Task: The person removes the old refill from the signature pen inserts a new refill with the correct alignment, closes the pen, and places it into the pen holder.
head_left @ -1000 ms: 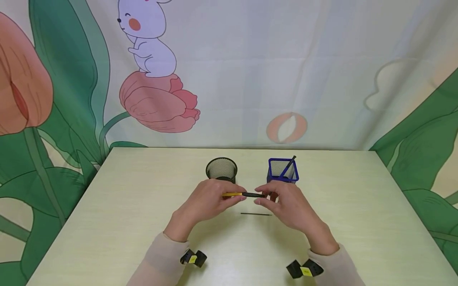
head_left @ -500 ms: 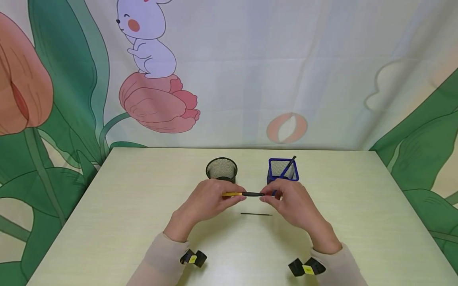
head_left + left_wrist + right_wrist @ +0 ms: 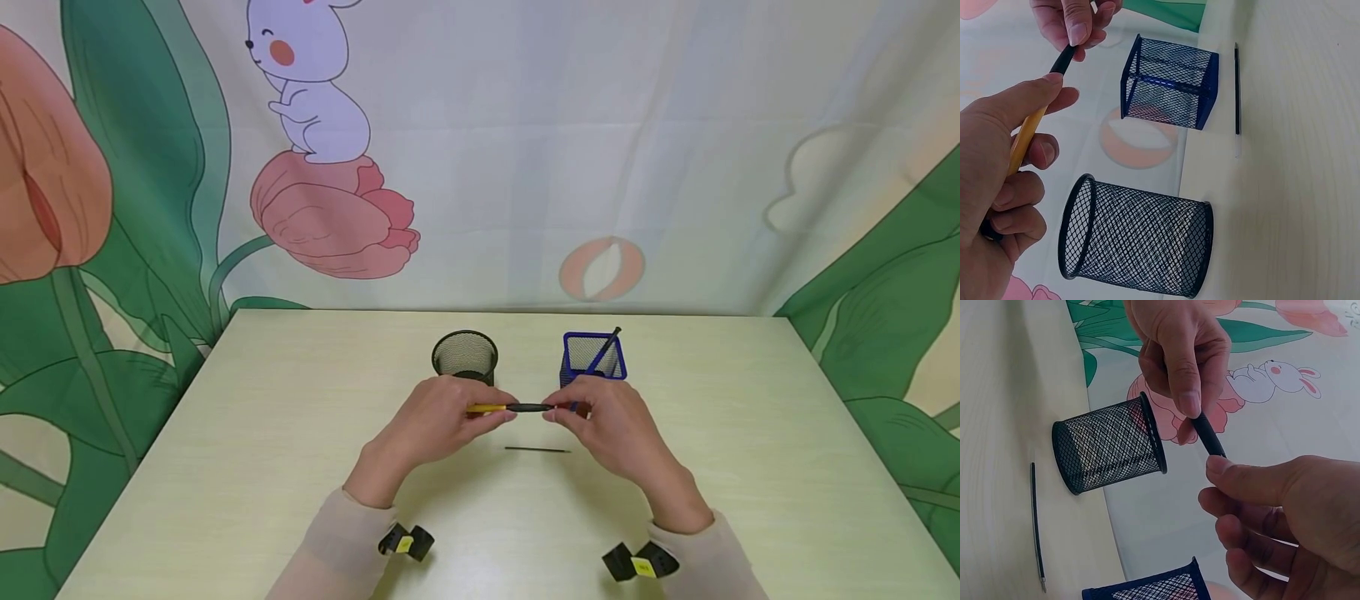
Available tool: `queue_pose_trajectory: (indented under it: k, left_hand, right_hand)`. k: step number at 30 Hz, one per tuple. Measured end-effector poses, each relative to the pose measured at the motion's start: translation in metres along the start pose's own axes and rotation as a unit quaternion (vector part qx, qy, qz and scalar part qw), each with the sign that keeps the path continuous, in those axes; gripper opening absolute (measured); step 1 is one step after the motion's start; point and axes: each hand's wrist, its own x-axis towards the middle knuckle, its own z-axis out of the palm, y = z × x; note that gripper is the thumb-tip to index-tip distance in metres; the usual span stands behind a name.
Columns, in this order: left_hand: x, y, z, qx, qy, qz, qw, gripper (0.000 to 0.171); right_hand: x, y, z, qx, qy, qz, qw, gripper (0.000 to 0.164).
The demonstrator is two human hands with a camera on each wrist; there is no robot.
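My left hand (image 3: 442,421) grips a ballpoint pen (image 3: 487,408) by its yellow barrel, which runs along the palm in the left wrist view. Its black grip section (image 3: 1209,434) sticks out to the right. Thumb and finger of my right hand (image 3: 611,421) pinch the tip end of that section, so the pen lies level between both hands, above the table. Beneath them on the tabletop is a thin dark pen refill (image 3: 536,449), also plain in the left wrist view, where its point (image 3: 1236,45) shows.
Behind my left hand stands a round black mesh pen holder (image 3: 465,354). A square blue mesh pen holder (image 3: 573,354) is behind the right hand, with a dark blue pen (image 3: 604,350) leaning in it. A printed curtain (image 3: 487,167) hangs along the table's (image 3: 300,358) back edge.
My right hand has shifted slightly right, and its thumb and finger have closed from around the pen's tip to a pinch on it. The left hand and refill have stayed in place.
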Motion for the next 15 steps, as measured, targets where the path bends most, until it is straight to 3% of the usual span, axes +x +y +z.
queue_pose_trajectory:
  k: [15]
  left_hand:
    - [-0.0006, 0.0002, 0.0007, 0.01, -0.005, -0.014, 0.9998, 0.019]
  right_hand:
    - [-0.0003, 0.0017, 0.0028, -0.003, -0.002, 0.008, 1.0, 0.007]
